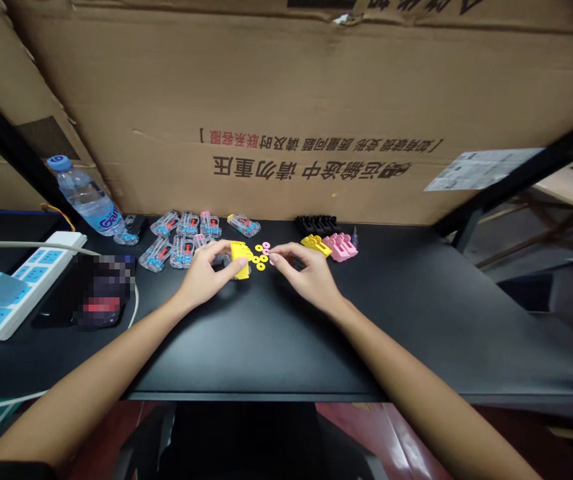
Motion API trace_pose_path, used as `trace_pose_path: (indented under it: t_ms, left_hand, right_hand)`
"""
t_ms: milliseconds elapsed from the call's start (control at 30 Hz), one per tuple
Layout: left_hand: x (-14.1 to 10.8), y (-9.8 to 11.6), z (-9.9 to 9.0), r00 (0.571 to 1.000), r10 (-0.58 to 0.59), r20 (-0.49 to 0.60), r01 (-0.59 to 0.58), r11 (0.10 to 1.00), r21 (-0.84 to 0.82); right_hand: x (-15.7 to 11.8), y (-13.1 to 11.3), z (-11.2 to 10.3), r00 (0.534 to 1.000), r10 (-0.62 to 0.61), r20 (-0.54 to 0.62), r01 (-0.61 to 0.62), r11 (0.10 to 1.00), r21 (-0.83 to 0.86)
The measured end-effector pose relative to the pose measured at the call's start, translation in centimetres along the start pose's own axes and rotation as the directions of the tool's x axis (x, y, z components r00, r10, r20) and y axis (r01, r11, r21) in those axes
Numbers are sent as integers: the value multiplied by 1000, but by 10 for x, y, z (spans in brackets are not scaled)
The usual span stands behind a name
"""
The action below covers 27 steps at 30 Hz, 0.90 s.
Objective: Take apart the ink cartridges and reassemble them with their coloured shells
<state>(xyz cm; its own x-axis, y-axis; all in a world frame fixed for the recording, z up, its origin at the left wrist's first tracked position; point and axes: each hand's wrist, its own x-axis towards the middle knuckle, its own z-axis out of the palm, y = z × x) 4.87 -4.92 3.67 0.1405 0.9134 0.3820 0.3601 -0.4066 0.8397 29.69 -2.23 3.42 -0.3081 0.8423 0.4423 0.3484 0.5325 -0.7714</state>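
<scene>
- Pinching the yellow piece [239, 252], nine o'clock from the small rings [263, 259], my left hand [206, 270] probably feels light, stiff plastic; I'd take its edges.
- At three o'clock, I can't tell whether my right hand [309, 270] grips one.

Rings [263, 258] lie on the table [266, 340] — bottle [86, 195] left, plastic parts [341, 247] right, cardboard [286, 87] behind.

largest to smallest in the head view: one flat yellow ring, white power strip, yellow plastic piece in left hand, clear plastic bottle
1. White power strip
2. Clear plastic bottle
3. Yellow plastic piece in left hand
4. Flat yellow ring
</scene>
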Motion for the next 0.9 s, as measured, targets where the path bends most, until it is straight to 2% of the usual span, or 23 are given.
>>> trace_pose_path:
  t_ms: [67,133,300,667,800,900]
  left_hand:
    - [3,-1,-2,1000,-11,-17,10,999,-46]
    - [4,-3,-3,1000,-12,-19,11,998,-59]
    - [1,-6,2,999,-17,-38,18,999,34]
    - [-1,-8,4,999,-12,-47,17,995,102]
    - [-1,-9,5,998,-3,-62,12,989,148]
    - [-2,-9,6,998,-14,-63,24,986,163]
  right_hand:
    - [2,9,-5,994,-109,26,112,979,-169]
    - [1,15,-5,980,-166,113,191,941,-278]
    - [-2,23,2,950,-147,275,270,829,-490]
    - [-1,18,5,930,-158,332,339,719,-607]
    - [-1,19,6,947,-157,280,300,742,-599]
    - [-1,15,6,975,-144,171,206,875,-438]
